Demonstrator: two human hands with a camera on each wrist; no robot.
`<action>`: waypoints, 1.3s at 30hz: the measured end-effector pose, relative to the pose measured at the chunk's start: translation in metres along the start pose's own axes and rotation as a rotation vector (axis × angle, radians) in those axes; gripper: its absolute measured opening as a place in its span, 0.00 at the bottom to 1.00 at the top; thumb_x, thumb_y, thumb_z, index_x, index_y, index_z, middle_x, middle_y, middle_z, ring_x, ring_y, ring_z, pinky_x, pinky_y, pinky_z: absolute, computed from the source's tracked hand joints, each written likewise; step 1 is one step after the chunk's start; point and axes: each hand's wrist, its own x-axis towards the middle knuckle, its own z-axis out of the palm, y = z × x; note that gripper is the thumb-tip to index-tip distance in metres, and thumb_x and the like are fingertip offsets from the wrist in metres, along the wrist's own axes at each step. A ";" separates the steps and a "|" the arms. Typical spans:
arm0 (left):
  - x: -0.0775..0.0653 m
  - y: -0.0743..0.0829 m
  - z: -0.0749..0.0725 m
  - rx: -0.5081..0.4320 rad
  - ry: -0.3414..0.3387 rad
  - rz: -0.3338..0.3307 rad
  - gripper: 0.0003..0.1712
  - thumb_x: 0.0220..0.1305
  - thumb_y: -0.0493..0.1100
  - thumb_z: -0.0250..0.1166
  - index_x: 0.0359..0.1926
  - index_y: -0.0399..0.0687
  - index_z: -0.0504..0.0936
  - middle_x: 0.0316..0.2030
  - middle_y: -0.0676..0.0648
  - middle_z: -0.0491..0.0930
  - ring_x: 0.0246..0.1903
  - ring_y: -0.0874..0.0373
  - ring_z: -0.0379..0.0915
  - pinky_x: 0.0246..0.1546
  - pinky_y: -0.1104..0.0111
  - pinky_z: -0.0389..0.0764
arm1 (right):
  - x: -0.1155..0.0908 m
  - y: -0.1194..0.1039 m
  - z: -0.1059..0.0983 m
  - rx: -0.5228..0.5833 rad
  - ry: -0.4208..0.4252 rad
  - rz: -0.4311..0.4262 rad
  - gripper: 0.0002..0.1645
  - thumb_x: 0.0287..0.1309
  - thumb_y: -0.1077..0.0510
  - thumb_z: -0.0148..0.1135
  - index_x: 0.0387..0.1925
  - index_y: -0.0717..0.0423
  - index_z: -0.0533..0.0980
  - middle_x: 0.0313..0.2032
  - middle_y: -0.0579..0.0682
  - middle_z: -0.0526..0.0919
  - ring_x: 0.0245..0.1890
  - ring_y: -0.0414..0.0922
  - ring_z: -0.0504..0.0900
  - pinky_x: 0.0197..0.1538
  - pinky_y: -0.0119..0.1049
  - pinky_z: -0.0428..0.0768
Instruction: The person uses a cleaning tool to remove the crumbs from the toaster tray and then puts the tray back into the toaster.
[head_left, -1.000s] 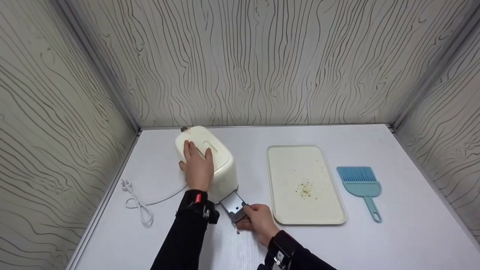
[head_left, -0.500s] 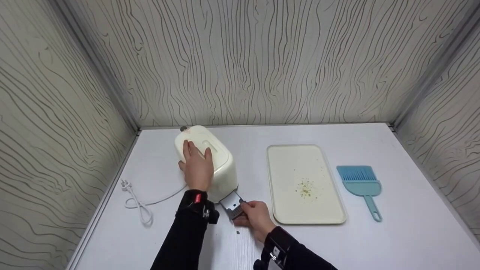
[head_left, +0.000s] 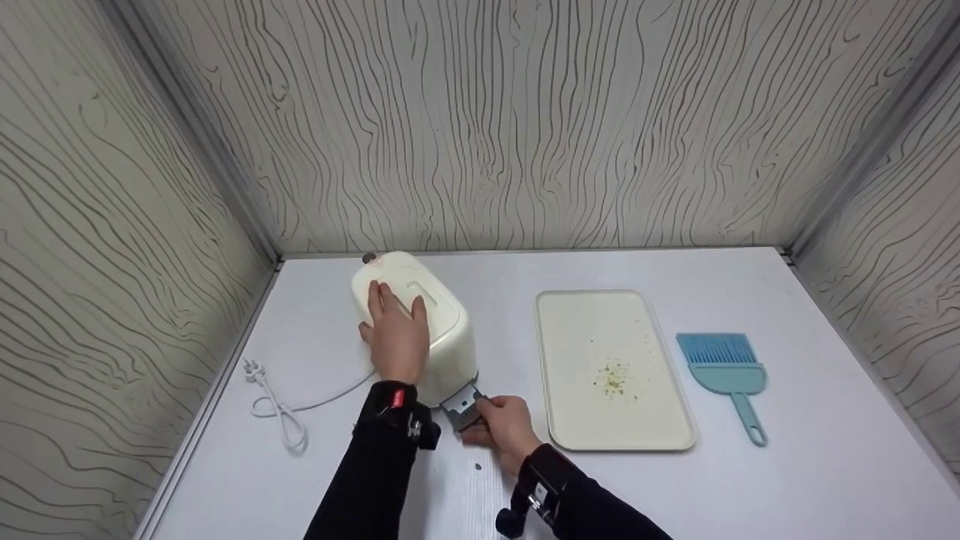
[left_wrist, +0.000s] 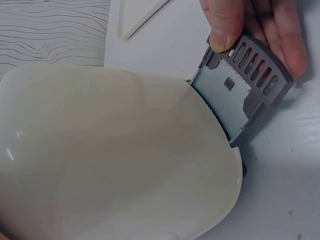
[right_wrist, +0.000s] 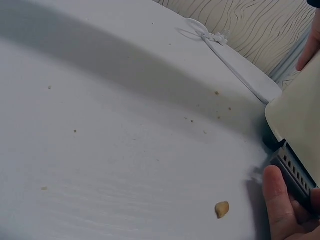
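A cream toaster [head_left: 450, 360] with a lid on top stands at the left of the table. My left hand [head_left: 399, 341] rests on the lid with its fingers stretched out. From the toaster's near end sticks out a crumb tray [left_wrist: 225, 92], a metal plate with a grey slotted handle. My right hand [head_left: 508, 429] pinches that handle, thumb on top and fingers beneath. Part of the tray is inside the toaster, hidden. In the right wrist view a brown crumb [right_wrist: 222, 209] lies on the table near the right fingers.
To the right lies a cream serving tray [head_left: 589, 319] with crumbs scattered on it. Beyond it are a blue-green brush and dustpan [head_left: 726, 377]. The toaster's white cord and plug [head_left: 281, 420] lie on the left. Small crumbs [right_wrist: 217, 93] dot the white table.
The crumb tray has slid further into the toaster, and my right hand has moved up and left with it. My left hand has stayed on the lid.
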 end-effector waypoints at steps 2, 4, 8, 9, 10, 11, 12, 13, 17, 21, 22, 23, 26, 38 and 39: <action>-0.001 0.001 0.001 -0.003 -0.002 0.002 0.42 0.77 0.59 0.53 0.80 0.41 0.53 0.81 0.48 0.44 0.61 0.27 0.58 0.45 0.47 0.78 | 0.001 -0.001 0.001 -0.008 0.008 -0.005 0.21 0.73 0.63 0.53 0.57 0.78 0.68 0.38 0.67 0.86 0.27 0.47 0.89 0.35 0.39 0.88; -0.002 0.002 0.001 -0.007 -0.001 0.002 0.42 0.77 0.59 0.53 0.80 0.41 0.53 0.81 0.49 0.44 0.62 0.27 0.58 0.45 0.47 0.79 | 0.001 -0.001 0.001 -0.018 0.014 -0.006 0.21 0.73 0.62 0.53 0.57 0.78 0.68 0.38 0.68 0.86 0.26 0.46 0.89 0.35 0.39 0.88; -0.003 0.001 0.003 -0.015 0.017 0.013 0.42 0.76 0.58 0.54 0.79 0.40 0.55 0.81 0.47 0.46 0.61 0.26 0.59 0.45 0.46 0.78 | 0.002 -0.003 0.003 -0.021 0.011 -0.005 0.21 0.74 0.62 0.52 0.57 0.79 0.68 0.38 0.68 0.86 0.25 0.46 0.88 0.35 0.39 0.88; -0.003 0.001 0.003 -0.016 0.022 0.015 0.42 0.76 0.58 0.54 0.79 0.40 0.55 0.81 0.47 0.47 0.60 0.25 0.59 0.46 0.46 0.78 | 0.003 -0.004 0.003 -0.021 0.010 -0.005 0.22 0.74 0.62 0.52 0.58 0.79 0.68 0.38 0.68 0.86 0.24 0.46 0.88 0.35 0.39 0.88; -0.003 0.001 0.003 -0.017 0.027 0.017 0.42 0.76 0.58 0.55 0.79 0.40 0.55 0.81 0.47 0.47 0.60 0.25 0.60 0.46 0.45 0.78 | 0.003 -0.004 0.004 -0.019 0.009 -0.005 0.22 0.73 0.62 0.52 0.58 0.79 0.68 0.38 0.69 0.86 0.24 0.46 0.88 0.35 0.40 0.88; -0.003 0.000 0.003 -0.017 0.030 0.019 0.42 0.76 0.58 0.55 0.79 0.39 0.55 0.81 0.47 0.48 0.60 0.25 0.60 0.47 0.45 0.78 | 0.003 -0.004 0.004 -0.015 0.008 -0.006 0.22 0.73 0.62 0.52 0.58 0.79 0.68 0.38 0.68 0.86 0.24 0.46 0.88 0.35 0.40 0.88; -0.003 0.000 0.003 -0.015 0.031 0.018 0.42 0.76 0.58 0.55 0.79 0.40 0.56 0.81 0.47 0.47 0.60 0.25 0.60 0.47 0.45 0.78 | 0.004 -0.003 0.005 -0.015 0.007 -0.006 0.22 0.73 0.62 0.52 0.58 0.79 0.68 0.38 0.69 0.86 0.24 0.46 0.88 0.35 0.40 0.88; -0.003 0.000 0.003 -0.013 0.032 0.018 0.42 0.75 0.58 0.55 0.79 0.40 0.56 0.81 0.47 0.48 0.60 0.25 0.60 0.47 0.45 0.78 | 0.004 -0.003 0.005 -0.017 0.006 -0.006 0.22 0.73 0.62 0.52 0.58 0.79 0.68 0.38 0.68 0.86 0.24 0.47 0.88 0.34 0.40 0.88; -0.003 -0.001 0.003 -0.009 0.026 0.012 0.42 0.76 0.58 0.55 0.79 0.40 0.56 0.81 0.47 0.48 0.60 0.25 0.60 0.46 0.45 0.78 | 0.005 -0.003 0.007 -0.017 0.001 -0.009 0.21 0.73 0.63 0.52 0.57 0.79 0.68 0.37 0.68 0.86 0.24 0.47 0.88 0.34 0.40 0.88; -0.002 -0.002 0.002 -0.011 0.006 0.001 0.42 0.76 0.58 0.54 0.79 0.41 0.54 0.81 0.48 0.46 0.61 0.26 0.59 0.46 0.46 0.79 | 0.008 -0.002 0.009 -0.013 0.000 -0.014 0.21 0.73 0.63 0.51 0.57 0.80 0.68 0.36 0.68 0.86 0.23 0.46 0.88 0.33 0.40 0.88; -0.002 -0.001 0.002 -0.013 0.002 -0.001 0.42 0.76 0.59 0.54 0.79 0.41 0.54 0.81 0.48 0.46 0.61 0.26 0.59 0.46 0.46 0.79 | 0.008 -0.002 0.009 -0.010 0.000 -0.013 0.21 0.73 0.63 0.51 0.57 0.80 0.68 0.36 0.68 0.86 0.23 0.46 0.88 0.33 0.41 0.88; -0.002 -0.002 0.001 -0.012 -0.003 -0.005 0.42 0.76 0.59 0.54 0.80 0.42 0.54 0.81 0.49 0.45 0.62 0.26 0.59 0.46 0.46 0.79 | 0.009 -0.001 0.010 -0.011 -0.001 -0.013 0.21 0.73 0.63 0.51 0.56 0.80 0.68 0.36 0.69 0.86 0.23 0.47 0.88 0.33 0.41 0.88; -0.001 -0.002 0.000 -0.007 -0.008 -0.011 0.43 0.76 0.59 0.53 0.80 0.42 0.53 0.81 0.49 0.44 0.62 0.26 0.58 0.47 0.45 0.79 | 0.011 -0.001 0.011 -0.014 -0.005 -0.013 0.22 0.74 0.63 0.51 0.57 0.80 0.67 0.37 0.71 0.86 0.23 0.48 0.88 0.34 0.42 0.88; 0.000 -0.001 -0.001 -0.006 -0.001 0.003 0.43 0.76 0.59 0.54 0.80 0.41 0.53 0.81 0.48 0.45 0.61 0.26 0.59 0.49 0.46 0.77 | 0.016 -0.005 0.017 0.012 0.013 -0.015 0.20 0.74 0.65 0.50 0.57 0.80 0.67 0.37 0.71 0.86 0.23 0.48 0.88 0.33 0.41 0.88; 0.000 -0.001 -0.001 -0.006 0.000 0.006 0.43 0.76 0.59 0.54 0.80 0.40 0.53 0.81 0.48 0.45 0.60 0.26 0.59 0.49 0.46 0.77 | 0.016 -0.005 0.018 0.014 0.014 -0.015 0.20 0.74 0.65 0.49 0.57 0.80 0.67 0.37 0.70 0.86 0.23 0.48 0.88 0.33 0.41 0.88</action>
